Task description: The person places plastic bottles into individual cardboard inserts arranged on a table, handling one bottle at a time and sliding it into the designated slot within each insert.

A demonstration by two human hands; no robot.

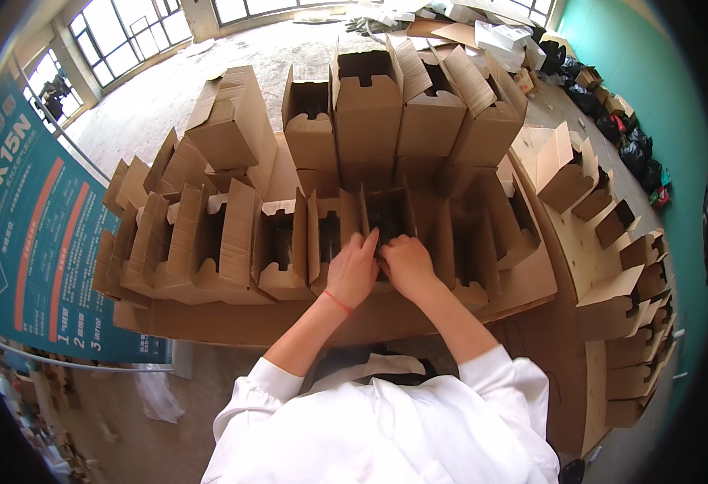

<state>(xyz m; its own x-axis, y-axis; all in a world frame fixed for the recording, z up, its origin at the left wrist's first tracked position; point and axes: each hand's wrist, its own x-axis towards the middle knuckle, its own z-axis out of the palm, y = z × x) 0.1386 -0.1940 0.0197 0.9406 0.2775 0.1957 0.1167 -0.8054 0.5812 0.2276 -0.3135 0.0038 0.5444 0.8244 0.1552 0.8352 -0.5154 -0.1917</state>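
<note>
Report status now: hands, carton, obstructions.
Left hand and right hand close together at the mouth of an open front-row carton. Whether either holds anything: unclear. Carton upright, interior dark. Flanking cartons crowd both sides.

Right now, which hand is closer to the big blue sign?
The left hand. It is at an open cardboard box, on the side toward the sign; the right hand is at the same box, just farther from the sign.
</note>
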